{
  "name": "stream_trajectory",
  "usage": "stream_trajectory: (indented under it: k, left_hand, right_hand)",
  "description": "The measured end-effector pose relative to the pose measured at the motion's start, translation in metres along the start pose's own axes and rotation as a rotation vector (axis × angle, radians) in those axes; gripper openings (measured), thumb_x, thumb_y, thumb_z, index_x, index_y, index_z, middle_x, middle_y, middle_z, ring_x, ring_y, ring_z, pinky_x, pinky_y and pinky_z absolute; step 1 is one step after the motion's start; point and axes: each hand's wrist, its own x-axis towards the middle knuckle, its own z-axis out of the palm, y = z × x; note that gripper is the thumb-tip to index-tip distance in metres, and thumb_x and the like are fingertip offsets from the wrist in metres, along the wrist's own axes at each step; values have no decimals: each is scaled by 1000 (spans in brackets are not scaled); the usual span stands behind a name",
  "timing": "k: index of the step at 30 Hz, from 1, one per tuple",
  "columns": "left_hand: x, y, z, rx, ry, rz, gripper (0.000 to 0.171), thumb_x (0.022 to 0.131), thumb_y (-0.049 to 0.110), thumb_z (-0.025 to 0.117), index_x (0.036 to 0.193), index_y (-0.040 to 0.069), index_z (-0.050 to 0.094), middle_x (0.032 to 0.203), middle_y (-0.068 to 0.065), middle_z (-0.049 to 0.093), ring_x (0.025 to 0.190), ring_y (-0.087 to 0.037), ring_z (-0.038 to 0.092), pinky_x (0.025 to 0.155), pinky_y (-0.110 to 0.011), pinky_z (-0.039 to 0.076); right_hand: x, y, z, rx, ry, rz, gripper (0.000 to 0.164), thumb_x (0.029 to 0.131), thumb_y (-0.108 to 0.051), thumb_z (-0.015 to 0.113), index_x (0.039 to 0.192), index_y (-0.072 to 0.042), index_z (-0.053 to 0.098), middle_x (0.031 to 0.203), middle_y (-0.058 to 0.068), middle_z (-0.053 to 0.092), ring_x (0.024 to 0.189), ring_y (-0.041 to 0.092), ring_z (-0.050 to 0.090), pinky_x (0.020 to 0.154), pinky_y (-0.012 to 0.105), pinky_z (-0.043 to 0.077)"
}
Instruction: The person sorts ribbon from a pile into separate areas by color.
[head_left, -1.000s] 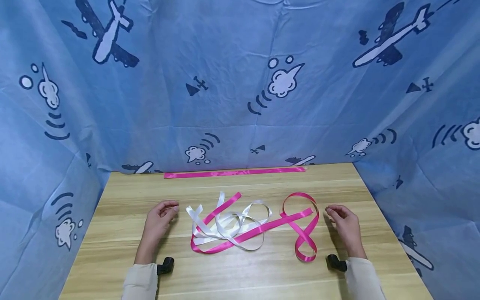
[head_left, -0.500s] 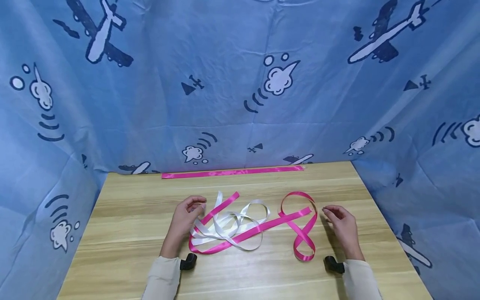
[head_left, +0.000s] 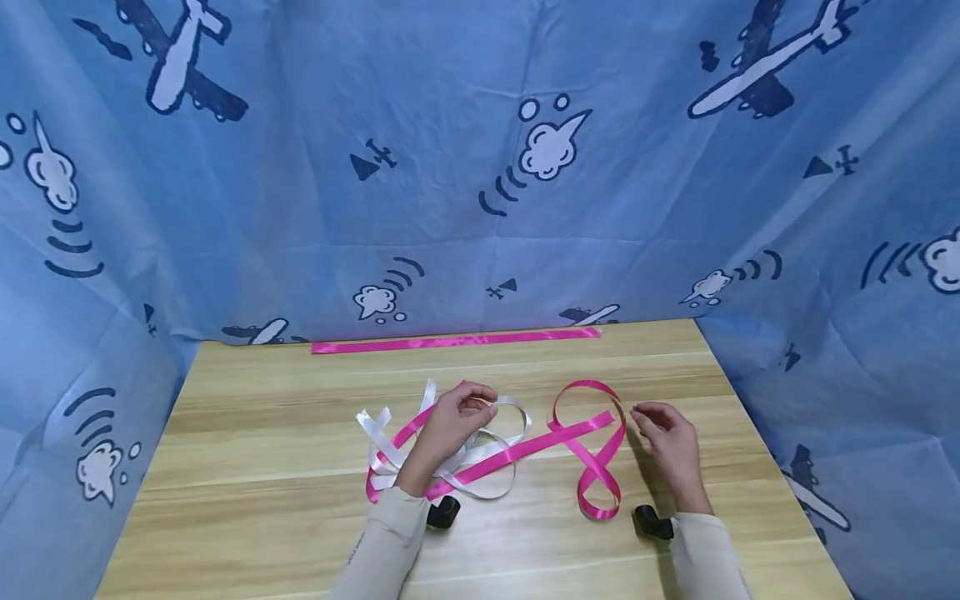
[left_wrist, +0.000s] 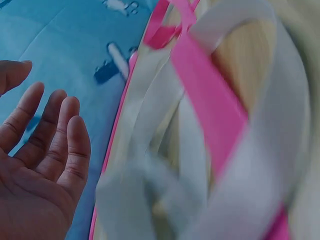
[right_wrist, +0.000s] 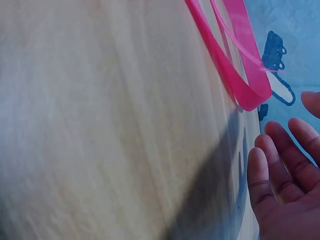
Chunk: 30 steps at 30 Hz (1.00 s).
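My left hand (head_left: 452,423) hovers over the tangle of white ribbon (head_left: 378,429), covering part of it in the head view. Its fingers bend loosely with nothing between them, as the left wrist view of the hand (left_wrist: 45,155) shows. A pink ribbon (head_left: 487,468) runs through the white loops and reaches right. Just left of my right hand (head_left: 670,446) lies a pink ribbon looped like a figure eight (head_left: 600,471). The right fingers (right_wrist: 287,155) are loosely bent and hold nothing; the pink loop (right_wrist: 252,95) shows beyond them in the right wrist view.
A straight pink ribbon (head_left: 450,341) lies along the back edge of the wooden table (head_left: 247,450). Behind and on both sides hangs a blue cloth (head_left: 435,200) printed with planes. Each wrist carries a small black camera, one (head_left: 444,512) at the left and one (head_left: 652,522) at the right.
My left hand has moved right, from beside the white ribbon to over it. The right hand and the ribbons have hardly changed; the head view has shifted slightly.
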Motion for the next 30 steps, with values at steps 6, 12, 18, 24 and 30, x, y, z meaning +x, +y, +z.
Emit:
stream_trajectory:
  k: [6, 12, 18, 24, 30]
  left_hand:
    - [17, 1, 26, -9, -41, -16, 30, 100, 14, 71, 127, 0, 68, 127, -20, 70, 107, -22, 70, 83, -26, 56]
    - [39, -1, 48, -3, -67, -3, 32, 101, 14, 70, 130, 1, 66, 132, -20, 67, 115, -25, 68, 92, -36, 58]
    - [55, -4, 70, 4, -83, -5, 33, 100, 11, 69, 130, 0, 64, 134, -22, 66, 119, -28, 67, 102, -43, 55]
    - [66, -5, 91, 7, -59, -51, 33, 99, 15, 72, 131, 6, 66, 132, -16, 67, 122, -26, 64, 102, -42, 55]
    - [83, -7, 118, 100, -41, -58, 34, 98, 10, 71, 132, 8, 66, 131, -13, 68, 125, -28, 63, 97, -37, 56]
  right_hand:
    - [4, -5, 8, -5, 4, -6, 30, 100, -12, 72, 123, 5, 68, 117, 14, 72, 89, -9, 60, 78, 9, 52]
    - [6, -11, 15, -34, 0, -20, 29, 99, -13, 73, 122, 5, 69, 123, 25, 70, 87, -10, 60, 78, 8, 50]
    - [5, -12, 20, 2, 18, -33, 26, 99, -5, 71, 120, 10, 67, 122, 32, 68, 85, -12, 59, 78, 5, 50]
    - [5, -8, 31, 10, 40, -8, 25, 98, -1, 70, 120, 10, 66, 120, 32, 66, 85, -10, 59, 76, 5, 51]
    - [7, -3, 33, 1, 61, 23, 26, 99, -3, 69, 123, 7, 66, 123, 29, 67, 89, -4, 61, 75, 6, 51]
